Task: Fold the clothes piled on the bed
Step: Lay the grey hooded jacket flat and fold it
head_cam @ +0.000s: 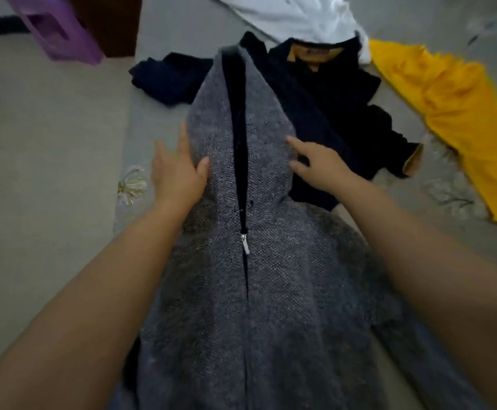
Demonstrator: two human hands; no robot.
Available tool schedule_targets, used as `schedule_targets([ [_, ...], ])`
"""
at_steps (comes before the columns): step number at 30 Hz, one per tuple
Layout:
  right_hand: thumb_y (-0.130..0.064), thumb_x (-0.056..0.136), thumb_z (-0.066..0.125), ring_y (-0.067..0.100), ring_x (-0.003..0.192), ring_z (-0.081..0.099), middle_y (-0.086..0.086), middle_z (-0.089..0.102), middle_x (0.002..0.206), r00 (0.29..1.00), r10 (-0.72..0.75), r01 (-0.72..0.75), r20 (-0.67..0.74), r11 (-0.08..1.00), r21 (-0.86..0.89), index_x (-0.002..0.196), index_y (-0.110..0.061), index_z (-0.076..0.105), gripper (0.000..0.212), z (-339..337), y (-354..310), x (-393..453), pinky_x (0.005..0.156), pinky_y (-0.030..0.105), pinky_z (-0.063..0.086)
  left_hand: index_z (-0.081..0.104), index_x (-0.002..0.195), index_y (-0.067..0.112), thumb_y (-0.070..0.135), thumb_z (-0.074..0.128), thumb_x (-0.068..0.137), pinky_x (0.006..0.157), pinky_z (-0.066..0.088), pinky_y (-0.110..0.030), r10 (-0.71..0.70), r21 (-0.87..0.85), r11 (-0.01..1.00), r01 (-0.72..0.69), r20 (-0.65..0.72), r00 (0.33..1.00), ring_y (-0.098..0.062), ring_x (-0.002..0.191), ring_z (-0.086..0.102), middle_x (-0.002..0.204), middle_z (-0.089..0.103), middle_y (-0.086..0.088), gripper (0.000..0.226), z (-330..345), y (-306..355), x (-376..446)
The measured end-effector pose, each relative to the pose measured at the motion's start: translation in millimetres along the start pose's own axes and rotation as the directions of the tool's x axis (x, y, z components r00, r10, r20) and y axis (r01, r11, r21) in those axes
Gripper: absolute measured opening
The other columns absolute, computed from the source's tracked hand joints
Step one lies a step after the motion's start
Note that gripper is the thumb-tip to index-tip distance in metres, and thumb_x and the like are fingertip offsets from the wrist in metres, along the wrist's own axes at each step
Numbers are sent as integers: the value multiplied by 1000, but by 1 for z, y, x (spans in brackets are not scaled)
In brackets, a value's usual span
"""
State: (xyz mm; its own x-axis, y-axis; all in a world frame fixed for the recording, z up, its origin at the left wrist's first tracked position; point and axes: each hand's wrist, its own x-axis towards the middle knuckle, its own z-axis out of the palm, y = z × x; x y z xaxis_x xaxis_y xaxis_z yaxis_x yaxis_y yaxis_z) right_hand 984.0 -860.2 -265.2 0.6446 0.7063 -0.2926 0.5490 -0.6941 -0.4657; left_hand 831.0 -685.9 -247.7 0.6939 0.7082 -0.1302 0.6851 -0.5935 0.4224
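A grey hoodie (259, 261) is spread flat along the near middle of the bed (158, 31), zip half open. Its hood is touched on each side by the left hand (179, 170) and right hand (318, 164), fingers straight, nothing gripped. Dark clothes (324, 93), a white top (297, 16) and a yellow cloth (460, 119) are piled toward the far edge.

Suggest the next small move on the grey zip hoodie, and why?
Probably fold the hood down toward the zipper pull. The grey hoodie already lies front-up and spread on the bed, zip partly open above the pull. The left hand and right hand lie open on the hood's two sides, well placed to flatten and turn it.
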Motion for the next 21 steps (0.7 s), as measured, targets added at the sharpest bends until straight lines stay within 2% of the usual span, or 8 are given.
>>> schedule_targets([
  [2,-33,96,41,29,127,39,13,39,142,992,110,-112,56,993,41,146,-23,20,55,26,20,-26,102,40,36,3,148,22,41,41,94,112,13,-48,-54,103,994,43,104,993,-36,140,6,152,2,-23,68,24,-11,-22],
  [4,-42,94,40,31,120,45,15,47,135,979,203,-202,12,977,-71,145,-16,24,59,50,40,-62,98,43,39,9,148,18,41,36,96,112,10,-49,5,197,979,-41,179,984,-33,141,5,153,4,-19,64,49,-18,-62],
  [7,-62,85,39,31,122,43,11,47,135,919,393,-383,-29,875,-296,143,-15,23,77,71,80,-117,102,49,32,44,134,7,45,23,97,102,28,-58,202,243,927,-286,318,926,-39,132,35,141,39,-23,58,82,-23,-127],
  [9,-65,82,45,31,123,43,12,46,136,845,534,-503,40,816,-284,143,-13,22,84,77,104,-143,102,48,30,58,122,6,50,6,96,90,38,-61,155,259,919,-298,459,875,-40,119,50,128,53,-23,72,101,-28,-152],
  [12,-54,81,56,34,100,56,20,60,114,816,574,-561,71,814,-150,122,-6,46,64,78,124,-155,79,39,44,32,142,12,69,-21,75,110,14,-56,71,267,935,-234,507,859,-36,140,17,150,22,-19,102,119,-26,-166],
  [15,-49,77,64,37,84,57,23,61,91,883,453,-469,-123,863,-187,95,0,51,53,49,137,-145,64,37,38,5,148,24,77,-36,51,111,-7,-51,66,225,951,-211,520,851,-30,141,-13,154,-8,-13,118,133,-24,-171],
  [18,-49,73,68,37,85,56,24,59,89,931,273,-349,-244,862,-368,86,-2,49,52,3,151,-125,63,38,36,-1,147,26,80,-36,46,110,-8,-52,89,238,939,-249,531,843,-31,140,-16,155,-11,-8,119,140,-12,-169],
  [21,-51,75,65,36,101,52,23,56,106,934,293,-356,-203,793,-494,100,-4,49,56,-9,169,-113,78,43,40,-15,141,30,80,-38,42,109,-10,-53,94,257,930,-264,527,845,-33,139,-19,150,-24,-1,114,151,-4,-168],
])
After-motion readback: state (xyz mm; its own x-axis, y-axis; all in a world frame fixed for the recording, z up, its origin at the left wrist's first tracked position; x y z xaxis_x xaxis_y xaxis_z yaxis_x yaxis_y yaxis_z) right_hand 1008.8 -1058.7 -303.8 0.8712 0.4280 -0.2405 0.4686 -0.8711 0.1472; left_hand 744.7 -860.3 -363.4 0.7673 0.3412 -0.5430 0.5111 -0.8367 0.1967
